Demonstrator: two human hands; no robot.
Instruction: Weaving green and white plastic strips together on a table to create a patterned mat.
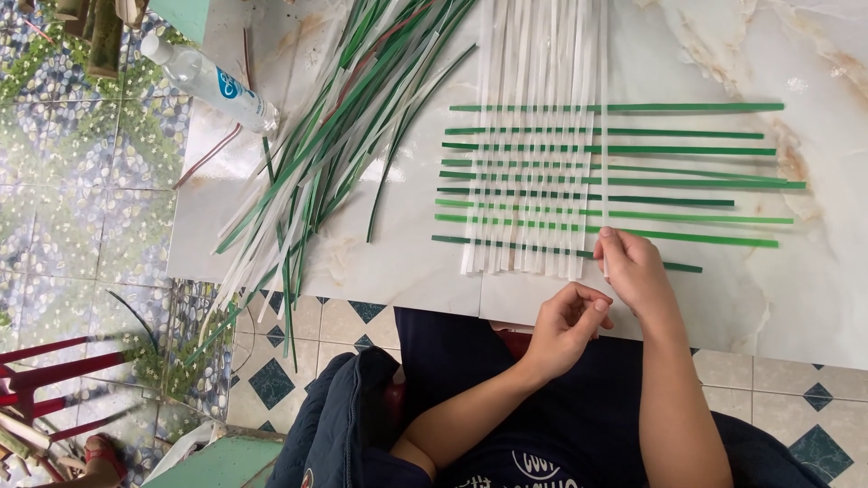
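A half-woven mat (533, 172) of white vertical strips crossed by green horizontal strips lies on the marble table (723, 298). My right hand (633, 271) rests at the mat's lower right corner, with thumb and fingers pinched on the end of a white strip (604, 136) that runs up the right side. My left hand (568, 327) hovers just below it at the table's near edge, fingers curled loosely, holding nothing that I can make out.
A loose pile of green and white strips (334, 136) fans across the table's left part and overhangs its edge. A clear plastic bottle (212, 81) lies at the far left. Red chair legs (45, 361) stand on the tiled floor.
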